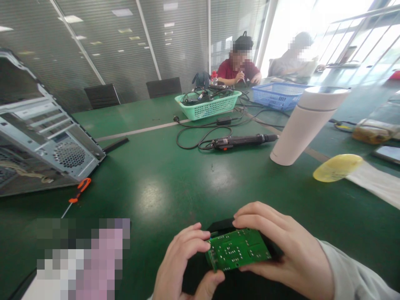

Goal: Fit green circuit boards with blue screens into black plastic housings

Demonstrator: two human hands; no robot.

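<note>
A green circuit board point(239, 250) with rows of solder points lies between my hands near the bottom of the head view. My left hand point(184, 262) grips its left end, the thumb below and fingers above. Around the right end and a black part point(221, 225) behind the board, my right hand point(281, 246) is closed. I cannot make out what the black part is, as the board and fingers cover most of it.
An open computer case point(62, 146) stands left, with an orange-handled screwdriver point(81, 189) by it. Ahead lie a corded electric screwdriver point(237, 141), a green basket point(215, 109) of cables, a blue basket point(275, 96) and a leaning-looking white tumbler point(303, 129). Two people sit beyond.
</note>
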